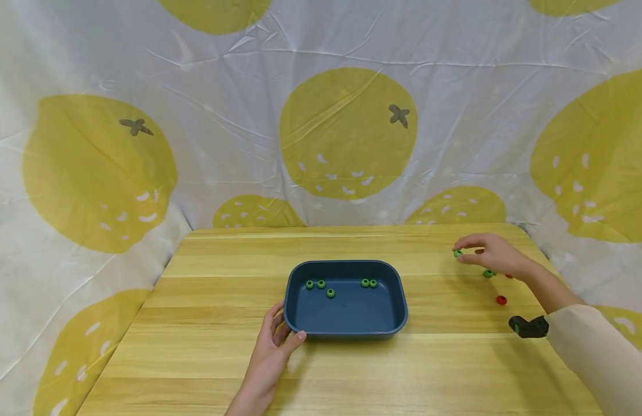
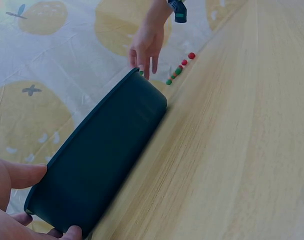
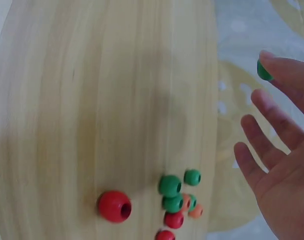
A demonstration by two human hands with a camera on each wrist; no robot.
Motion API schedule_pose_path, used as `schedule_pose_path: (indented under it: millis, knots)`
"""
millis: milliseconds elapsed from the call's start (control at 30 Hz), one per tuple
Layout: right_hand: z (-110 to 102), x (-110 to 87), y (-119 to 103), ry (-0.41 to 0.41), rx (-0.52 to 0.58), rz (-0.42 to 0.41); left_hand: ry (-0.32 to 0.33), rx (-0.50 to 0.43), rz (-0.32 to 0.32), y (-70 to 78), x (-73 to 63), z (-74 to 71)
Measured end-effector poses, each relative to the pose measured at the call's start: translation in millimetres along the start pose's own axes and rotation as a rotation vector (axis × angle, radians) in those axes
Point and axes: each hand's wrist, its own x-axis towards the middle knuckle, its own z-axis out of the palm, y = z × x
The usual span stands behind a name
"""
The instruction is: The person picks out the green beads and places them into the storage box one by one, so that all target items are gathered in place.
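A blue rectangular tray (image 1: 347, 334) rests on the wooden table with several green beads (image 1: 330, 293) lying in it. At its near left corner, my left hand (image 1: 269, 352) grips the tray, thumb at the rim and fingers against the side. My right hand (image 1: 495, 254) is above the table's far right part, pinching a green bead (image 3: 264, 71) between thumb and index finger, the other fingers spread. Below that hand lie loose green beads (image 3: 170, 185), red beads (image 3: 114, 206) and orange beads (image 3: 196, 211), partly hidden by the hand in the head view.
A cloth (image 1: 347, 34) printed with yellow lemons hangs behind the wooden table (image 1: 206, 323) and along its sides. A black device (image 1: 529, 327) is strapped at the right wrist, by a light sleeve (image 1: 601, 352). One red bead (image 1: 501, 300) lies apart, nearer the front.
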Motion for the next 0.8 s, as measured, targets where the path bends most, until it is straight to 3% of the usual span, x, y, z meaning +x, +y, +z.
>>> schedule_pose_path:
  millis: [800]
  knots:
    - [24.0,56.9,-59.0,-0.09,-0.005,-0.12,0.003,-0.021,-0.002,1.0,0.1,-0.7]
